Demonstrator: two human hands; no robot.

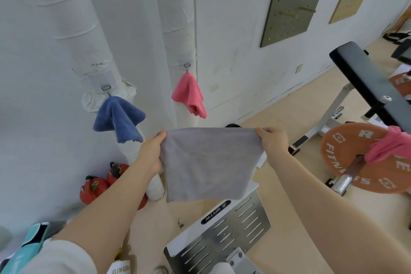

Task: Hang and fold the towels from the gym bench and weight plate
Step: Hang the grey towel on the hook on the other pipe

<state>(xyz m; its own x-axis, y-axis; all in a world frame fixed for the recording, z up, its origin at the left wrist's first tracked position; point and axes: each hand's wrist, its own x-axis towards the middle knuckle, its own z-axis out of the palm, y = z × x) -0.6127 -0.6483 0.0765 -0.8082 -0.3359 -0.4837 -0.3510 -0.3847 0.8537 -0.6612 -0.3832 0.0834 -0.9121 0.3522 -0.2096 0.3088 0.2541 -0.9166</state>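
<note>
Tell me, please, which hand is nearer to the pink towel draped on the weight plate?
Right. The right hand pinches the grey towel's corner to the left of the pink towel on the plate; the left hand holds the opposite corner, farther away.

bright, even light; soft shadows; wide-angle edge bending; slight blur

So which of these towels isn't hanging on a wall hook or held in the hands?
The crumpled pink towel draped on the orange weight plate. The blue towel and other pink towel hang from hooks; both hands hold the grey one.
</note>
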